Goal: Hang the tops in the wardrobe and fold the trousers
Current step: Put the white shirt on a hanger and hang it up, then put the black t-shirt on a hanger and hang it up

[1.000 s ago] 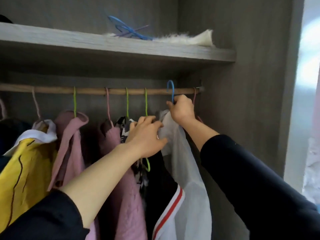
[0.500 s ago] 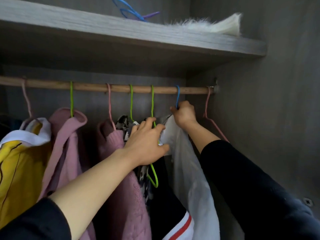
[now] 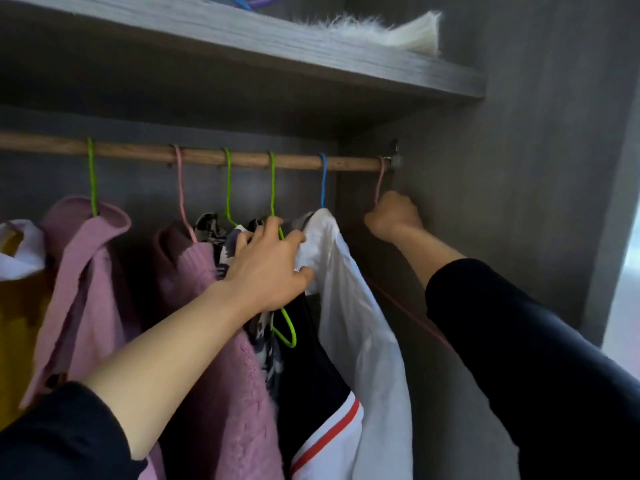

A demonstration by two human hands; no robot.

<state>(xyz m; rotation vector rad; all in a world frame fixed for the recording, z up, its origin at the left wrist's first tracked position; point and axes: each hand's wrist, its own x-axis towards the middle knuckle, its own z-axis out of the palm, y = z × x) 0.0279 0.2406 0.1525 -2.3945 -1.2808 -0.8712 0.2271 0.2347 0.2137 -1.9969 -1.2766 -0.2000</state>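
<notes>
Wooden rail (image 3: pixel 207 157) under the grey shelf (image 3: pixel 242 39) carries a row of tops on thin hangers. A white top (image 3: pixel 353 306) hangs from the blue hanger (image 3: pixel 322 178), second from the rail's right end. The left hand (image 3: pixel 270 268) grips this top's shoulder, fingers curled over the cloth, with the neighbouring green hanger (image 3: pixel 273 188) running between them. The right hand (image 3: pixel 393 216) is closed in a fist round the neck of the bare pink hanger (image 3: pixel 381 181) at the rail's far right, beside the wardrobe wall (image 3: pixel 519 168).

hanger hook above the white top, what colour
The hanger hook is blue, clearest in the head view.
</notes>
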